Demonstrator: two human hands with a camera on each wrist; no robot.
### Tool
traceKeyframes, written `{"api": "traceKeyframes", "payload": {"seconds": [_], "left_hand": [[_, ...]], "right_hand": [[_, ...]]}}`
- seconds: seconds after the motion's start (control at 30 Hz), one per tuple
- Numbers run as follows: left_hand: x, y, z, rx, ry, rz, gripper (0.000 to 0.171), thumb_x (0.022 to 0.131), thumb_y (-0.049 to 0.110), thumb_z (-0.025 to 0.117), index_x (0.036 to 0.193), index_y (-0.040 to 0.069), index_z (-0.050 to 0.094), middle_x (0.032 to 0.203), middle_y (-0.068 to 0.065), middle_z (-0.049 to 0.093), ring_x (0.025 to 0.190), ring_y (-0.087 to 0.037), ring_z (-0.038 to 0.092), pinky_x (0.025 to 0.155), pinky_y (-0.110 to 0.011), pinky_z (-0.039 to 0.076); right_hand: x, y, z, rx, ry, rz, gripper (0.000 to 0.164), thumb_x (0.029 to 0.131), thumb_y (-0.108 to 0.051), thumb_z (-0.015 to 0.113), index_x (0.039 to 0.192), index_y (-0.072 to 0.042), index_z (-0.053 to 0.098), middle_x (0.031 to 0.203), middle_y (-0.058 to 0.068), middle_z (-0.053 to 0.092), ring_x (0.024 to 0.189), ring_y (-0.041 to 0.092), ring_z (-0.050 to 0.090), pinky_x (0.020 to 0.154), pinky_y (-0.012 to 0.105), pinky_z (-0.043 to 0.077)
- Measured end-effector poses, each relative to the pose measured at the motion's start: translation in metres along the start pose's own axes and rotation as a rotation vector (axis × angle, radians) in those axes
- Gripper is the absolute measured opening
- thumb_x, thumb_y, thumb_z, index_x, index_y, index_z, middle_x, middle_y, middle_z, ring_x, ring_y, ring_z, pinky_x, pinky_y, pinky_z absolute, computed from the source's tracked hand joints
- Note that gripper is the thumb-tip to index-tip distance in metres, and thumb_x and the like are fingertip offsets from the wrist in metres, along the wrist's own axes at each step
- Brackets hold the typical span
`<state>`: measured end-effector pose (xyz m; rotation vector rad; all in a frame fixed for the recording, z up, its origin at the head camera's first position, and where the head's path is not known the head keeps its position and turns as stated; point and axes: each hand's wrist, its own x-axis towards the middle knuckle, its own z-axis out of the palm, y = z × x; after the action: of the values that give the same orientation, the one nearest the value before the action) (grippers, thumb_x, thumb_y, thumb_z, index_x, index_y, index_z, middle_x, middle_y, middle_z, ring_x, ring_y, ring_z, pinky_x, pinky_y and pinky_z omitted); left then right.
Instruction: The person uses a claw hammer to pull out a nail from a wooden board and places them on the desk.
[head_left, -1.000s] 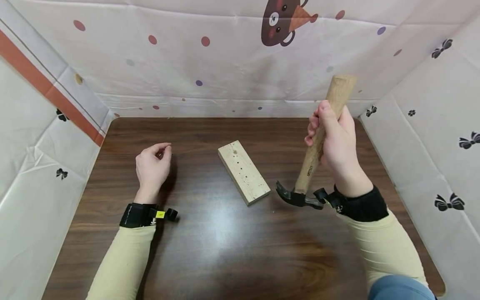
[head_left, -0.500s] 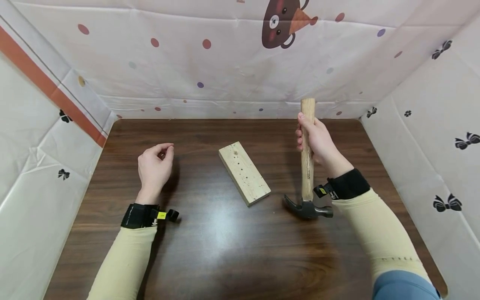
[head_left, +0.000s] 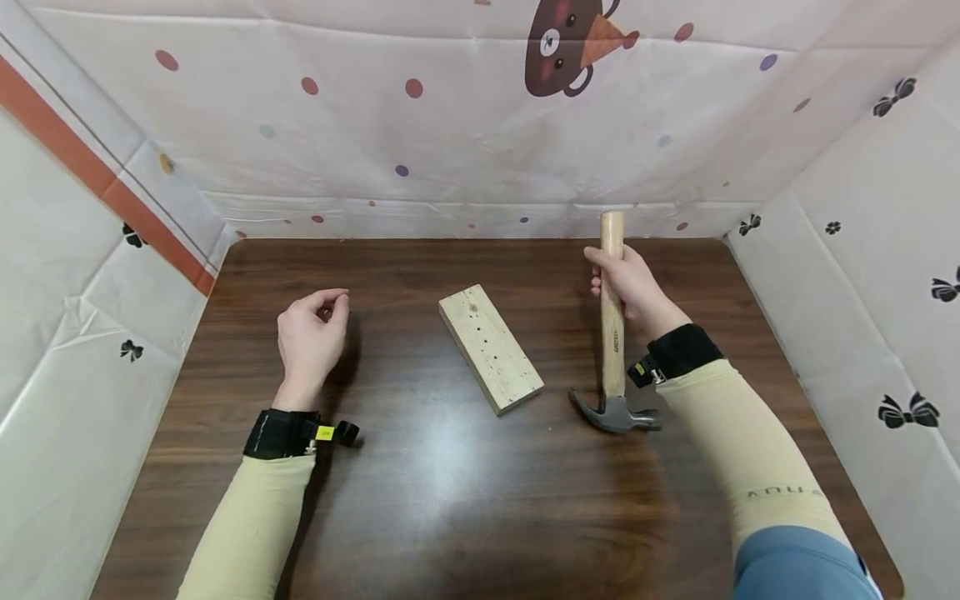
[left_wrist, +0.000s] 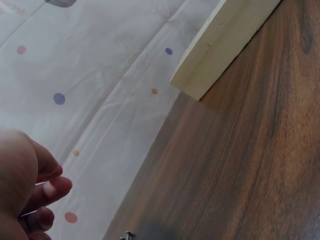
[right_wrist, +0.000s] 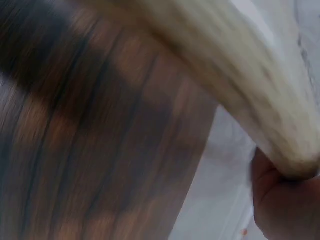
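Observation:
My right hand (head_left: pixel 633 287) grips the wooden handle of a claw hammer (head_left: pixel 613 342), its thumb lying across the handle. The dark metal head points down toward me; I cannot tell whether it touches the table. In the right wrist view the pale handle (right_wrist: pixel 235 65) is blurred. To the hammer's left lies a pale wooden block (head_left: pixel 491 348), set at a slant, with a row of dark marks on top. My left hand (head_left: pixel 313 337) stays at the left, fingers loosely curled, with nothing visible in them. Small metal pieces, perhaps nails (left_wrist: pixel 127 235), show at the left wrist view's bottom edge.
The brown wood-grain table (head_left: pixel 435 500) is bordered by a dotted sheet (head_left: pixel 472 133) at the back. White sheets with black bows hang at the left and right (head_left: pixel 862 333).
The hammer has swung from a tilt to nearly straight, and its handle end has come down and left. My right hand moved left with it. The left hand and block stayed put.

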<state>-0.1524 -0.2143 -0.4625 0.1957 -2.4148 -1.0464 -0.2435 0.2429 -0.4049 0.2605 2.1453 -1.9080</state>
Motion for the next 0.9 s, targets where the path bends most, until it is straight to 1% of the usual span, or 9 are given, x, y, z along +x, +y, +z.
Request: {"api": "traceKeyframes", "payload": {"seconds": [0.1,0.2,0.27,0.33,0.37,0.5,0.73,0.8,0.9], "left_hand": [[0.000,0.000,0.000,0.001,-0.005,-0.003,0.025,0.105,0.025,0.067,0.109,0.009,0.085,0.085,-0.009,0.074,0.075,-0.024,0.062,0.063,-0.037,0.041],[0.000,0.001,0.000,0.003,-0.004,0.003,0.024,0.105,0.024,0.067,0.109,0.010,0.085,0.086,-0.008,0.075,0.075,-0.024,0.063,0.063,-0.037,0.042],[0.000,0.001,0.001,0.006,-0.004,0.008,0.024,0.105,0.024,0.067,0.109,0.009,0.085,0.086,-0.009,0.075,0.076,-0.025,0.064,0.063,-0.038,0.042],[-0.001,0.001,0.002,0.006,-0.006,0.013,0.024,0.105,0.024,0.067,0.108,0.009,0.085,0.086,-0.009,0.074,0.077,-0.026,0.064,0.064,-0.038,0.042],[-0.002,0.002,0.002,0.005,-0.009,0.014,0.025,0.105,0.025,0.067,0.108,0.008,0.085,0.086,-0.009,0.074,0.077,-0.026,0.064,0.064,-0.038,0.042],[-0.002,0.003,0.004,0.002,-0.015,0.010,0.025,0.104,0.027,0.068,0.108,0.008,0.085,0.085,-0.009,0.074,0.076,-0.025,0.063,0.063,-0.038,0.042],[0.000,0.005,0.007,0.012,-0.047,0.002,0.026,0.105,0.028,0.067,0.109,0.010,0.085,0.085,-0.007,0.073,0.076,-0.024,0.062,0.062,-0.039,0.042],[0.001,0.005,0.009,0.020,-0.072,0.013,0.026,0.105,0.027,0.065,0.110,0.010,0.085,0.086,-0.007,0.073,0.076,-0.025,0.061,0.061,-0.039,0.041],[0.005,0.005,0.014,0.041,-0.117,0.060,0.026,0.106,0.026,0.064,0.113,0.010,0.084,0.087,-0.007,0.072,0.078,-0.025,0.061,0.063,-0.040,0.043]], "right_hand": [[0.004,0.002,0.004,-0.222,0.016,0.011,0.052,0.108,-0.027,0.065,0.144,0.001,0.040,0.104,0.012,0.059,0.082,0.016,0.063,0.075,0.029,0.056],[0.008,0.004,0.008,-0.475,0.026,0.031,0.057,0.109,-0.027,0.062,0.150,0.006,0.042,0.121,0.021,0.059,0.097,0.026,0.063,0.084,0.039,0.054],[0.010,0.006,0.012,-0.639,0.022,0.040,0.058,0.108,-0.031,0.062,0.150,0.006,0.045,0.128,0.025,0.058,0.104,0.033,0.061,0.087,0.045,0.053],[0.012,0.009,0.014,-0.778,0.022,0.039,0.058,0.107,-0.035,0.062,0.145,0.007,0.051,0.128,0.026,0.059,0.107,0.037,0.060,0.088,0.048,0.053],[0.013,0.010,0.016,-0.823,0.020,0.041,0.057,0.107,-0.036,0.062,0.143,0.007,0.053,0.127,0.026,0.060,0.107,0.038,0.061,0.088,0.048,0.054],[0.013,0.016,0.022,-0.932,0.023,0.036,0.055,0.106,-0.036,0.062,0.135,0.010,0.057,0.120,0.028,0.064,0.102,0.039,0.064,0.083,0.048,0.056],[0.013,0.028,0.023,-1.036,0.056,0.019,0.064,0.107,-0.035,0.065,0.143,0.016,0.051,0.122,0.034,0.063,0.107,0.046,0.066,0.087,0.053,0.058],[0.014,0.030,0.022,-1.062,0.056,0.023,0.065,0.107,-0.035,0.065,0.144,0.016,0.050,0.122,0.034,0.063,0.108,0.048,0.066,0.087,0.055,0.057],[0.017,0.028,0.022,-1.127,0.052,0.050,0.069,0.107,-0.040,0.063,0.147,0.014,0.048,0.128,0.036,0.061,0.114,0.050,0.064,0.091,0.058,0.056]]}}
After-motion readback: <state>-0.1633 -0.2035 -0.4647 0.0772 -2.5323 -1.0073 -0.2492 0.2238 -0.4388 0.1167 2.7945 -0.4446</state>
